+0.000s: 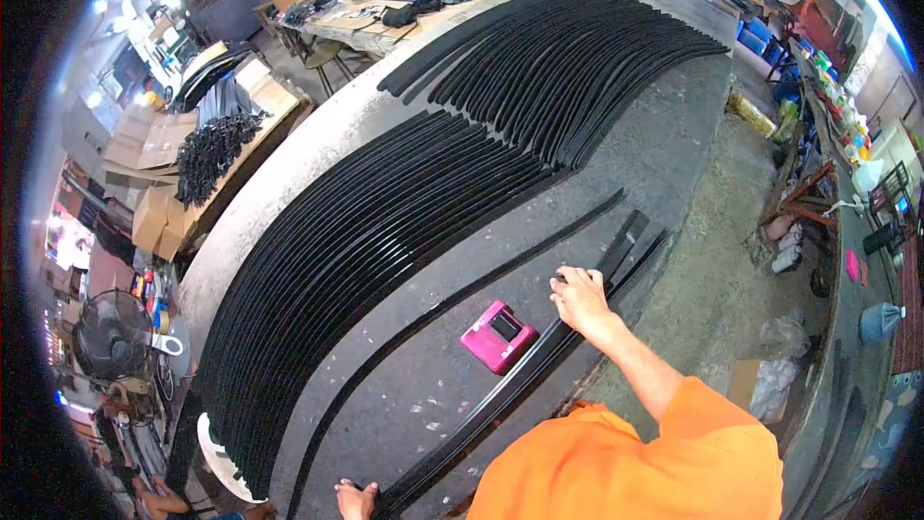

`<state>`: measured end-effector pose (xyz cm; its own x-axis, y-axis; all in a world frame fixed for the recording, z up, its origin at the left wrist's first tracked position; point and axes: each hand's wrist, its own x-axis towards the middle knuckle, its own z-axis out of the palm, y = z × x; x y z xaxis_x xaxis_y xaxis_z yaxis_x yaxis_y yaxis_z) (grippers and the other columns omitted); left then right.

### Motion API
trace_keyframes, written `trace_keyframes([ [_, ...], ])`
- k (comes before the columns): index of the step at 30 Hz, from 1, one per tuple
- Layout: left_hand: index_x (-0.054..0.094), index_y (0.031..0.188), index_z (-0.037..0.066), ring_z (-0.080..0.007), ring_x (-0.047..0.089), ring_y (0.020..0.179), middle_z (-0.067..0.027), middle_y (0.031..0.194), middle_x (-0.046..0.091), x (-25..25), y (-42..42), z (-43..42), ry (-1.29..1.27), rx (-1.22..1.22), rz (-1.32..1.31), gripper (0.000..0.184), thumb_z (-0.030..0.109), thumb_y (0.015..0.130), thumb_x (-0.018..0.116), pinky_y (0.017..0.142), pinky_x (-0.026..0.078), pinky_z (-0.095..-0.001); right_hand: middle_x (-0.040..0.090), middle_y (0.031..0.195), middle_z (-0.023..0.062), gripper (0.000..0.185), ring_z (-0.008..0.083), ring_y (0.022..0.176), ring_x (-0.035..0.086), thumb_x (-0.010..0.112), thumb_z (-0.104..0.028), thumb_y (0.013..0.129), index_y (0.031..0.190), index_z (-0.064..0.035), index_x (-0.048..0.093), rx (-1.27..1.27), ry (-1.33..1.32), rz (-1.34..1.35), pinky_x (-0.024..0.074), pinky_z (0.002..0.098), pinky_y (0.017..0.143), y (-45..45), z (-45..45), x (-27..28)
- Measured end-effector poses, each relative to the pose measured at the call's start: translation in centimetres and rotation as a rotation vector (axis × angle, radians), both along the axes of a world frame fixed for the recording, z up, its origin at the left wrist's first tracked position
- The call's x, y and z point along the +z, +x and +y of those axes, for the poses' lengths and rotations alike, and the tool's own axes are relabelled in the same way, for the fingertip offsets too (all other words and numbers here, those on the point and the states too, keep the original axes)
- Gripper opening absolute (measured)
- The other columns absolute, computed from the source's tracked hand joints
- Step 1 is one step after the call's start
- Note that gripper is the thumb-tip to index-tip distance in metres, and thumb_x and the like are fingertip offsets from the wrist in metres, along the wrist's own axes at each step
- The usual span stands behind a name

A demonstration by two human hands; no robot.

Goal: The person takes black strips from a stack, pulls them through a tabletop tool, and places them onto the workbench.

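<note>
A bundle of long black strips point(486, 409) lies along the near edge of the dark worktable point(423, 385). At its lower left end is my left hand point(356, 501), fingers curled at the strip tips, partly cut off by the frame. My right hand point(582, 300) bends over the upper part of the bundle, its fingers curled around a black strip; a small dark bit shows at the fingertips. Between the hands, beside the bundle, sits a pink box-like device point(499, 337) with a black top. A single curved black strip point(423, 321) lies farther in.
Two large rows of black strips, a nearer row point(356, 231) and a farther row point(577, 67), cover much of the table. A fan point(114, 335) and cardboard boxes point(159, 217) stand at left. A cluttered bench point(837, 164) runs along the right, across the concrete floor.
</note>
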<state>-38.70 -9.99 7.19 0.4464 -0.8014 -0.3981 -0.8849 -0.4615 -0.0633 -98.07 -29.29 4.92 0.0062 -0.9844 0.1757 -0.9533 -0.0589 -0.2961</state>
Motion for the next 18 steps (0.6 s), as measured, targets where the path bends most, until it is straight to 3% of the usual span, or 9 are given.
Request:
trace_keyframes([
  [1, 0.066, 0.104, -0.011, -0.0429, 0.067, 0.096, -0.034, 0.1, 0.066, 1.3, -0.5, -0.4, 0.034, 0.007, -0.009, 0.06, 0.037, 0.069, 0.08, 0.082, 0.053, -0.047, 0.061, 0.125, 0.0131, 0.027, 0.0279, 0.119, 0.054, 0.07, -0.02, 0.083, 0.106, -0.0066, 0.073, 0.005, 0.017, 0.012, 0.0342, 0.0508, 0.101, -0.1, 0.0, 0.0],
  [2, 0.07, 0.087, -0.006, -0.0393, 0.069, 0.073, -0.0272, 0.08, 0.068, 1.8, 0.3, -0.4, -0.097, 0.011, 0.04, 0.047, 0.035, 0.069, 0.081, 0.067, 0.052, -0.0456, 0.061, 0.125, 0.0125, 0.027, 0.0277, 0.119, 0.054, 0.07, -0.021, 0.083, 0.106, -0.0072, 0.073, 0.011, 0.036, 0.025, 0.0339, 0.0519, 0.101, -0.2, -0.1, 0.3],
  [3, 0.068, 0.08, -0.007, -0.0375, 0.067, 0.063, -0.0232, 0.071, 0.068, 2.6, 0.4, -0.4, -0.273, 0.085, 0.077, 0.037, 0.026, 0.07, 0.081, 0.063, 0.051, -0.0433, 0.062, 0.124, 0.0118, 0.026, 0.0274, 0.119, 0.054, 0.07, -0.021, 0.083, 0.105, -0.0078, 0.073, 0.018, 0.057, 0.038, 0.0336, 0.0529, 0.101, -0.3, -0.1, 0.7],
  [5, 0.068, 0.089, -0.006, -0.0359, 0.067, 0.077, -0.0215, 0.084, 0.07, 2.6, 2.8, -0.8, -0.454, 0.202, 0.209, 0.033, 0.017, 0.069, 0.082, 0.073, 0.052, -0.0425, 0.063, 0.12, 0.009, 0.02, 0.0252, 0.115, 0.055, 0.069, -0.021, 0.083, 0.098, -0.0094, 0.074, 0.034, 0.095, 0.028, 0.0324, 0.0536, 0.102, -0.8, -0.7, 2.1],
  [7, 0.062, 0.111, -0.003, -0.0358, 0.062, 0.105, -0.0218, 0.112, 0.064, 2.5, 5.3, -1.1, -0.53, -0.035, -0.016, 0.051, 0.013, 0.067, 0.084, 0.089, 0.048, -0.0413, 0.065, 0.113, 0.006, 0.018, 0.0236, 0.111, 0.057, 0.07, -0.021, 0.083, 0.098, -0.0114, 0.072, 0.045, -0.03, 0.007, 0.0325, 0.0532, 0.101, -1.5, -1.1, 1.7],
  [9, 0.048, 0.132, 0.004, -0.0375, 0.049, 0.124, -0.0208, 0.134, 0.051, 3.5, 6.6, -1.9, -0.49, 0.002, -0.021, 0.078, 0.015, 0.065, 0.086, 0.1, 0.042, -0.045, 0.064, 0.111, 0.0067, 0.026, 0.0242, 0.11, 0.057, 0.072, -0.019, 0.081, 0.106, -0.0116, 0.068, 0.047, -0.111, 0.012, 0.0331, 0.0526, 0.101, -2.4, -2.0, 2.9],
  [10, 0.042, 0.138, 0.009, -0.0384, 0.047, 0.126, -0.0193, 0.137, 0.048, 3.5, 6.9, -2.4, -0.429, 0.0, -0.163, 0.088, 0.016, 0.062, 0.087, 0.101, 0.041, -0.0499, 0.063, 0.11, 0.0068, 0.036, 0.0254, 0.11, 0.057, 0.073, -0.017, 0.079, 0.113, -0.0112, 0.063, 0.053, -0.121, 0.026, 0.0338, 0.0521, 0.1, -3.0, -2.6, 3.5],
  [11, 0.042, 0.14, 0.014, -0.0364, 0.04, 0.133, -0.0157, 0.142, 0.044, 5.1, 5.9, -3.4, -0.408, 0.043, -0.123, 0.089, 0.023, 0.063, 0.086, 0.103, 0.035, -0.0564, 0.063, 0.112, 0.0076, 0.041, 0.0263, 0.112, 0.056, 0.074, -0.018, 0.078, 0.116, -0.0103, 0.061, 0.065, -0.145, 0.06, 0.0339, 0.0526, 0.1, -3.6, -3.3, 3.8],
  [18, 0.04, 0.143, 0.016, -0.032, 0.039, 0.136, -0.0118, 0.146, 0.042, 6.0, 7.1, -6.1, -0.197, -0.005, -0.182, 0.093, 0.031, 0.063, 0.086, 0.11, 0.025, -0.0636, 0.057, 0.127, 0.0078, 0.067, 0.0261, 0.125, 0.05, 0.081, -0.02, 0.07, 0.13, -0.0125, 0.053, 0.104, -0.109, 0.311, 0.0349, 0.0502, 0.101, -4.4, -7.8, 5.4],
])
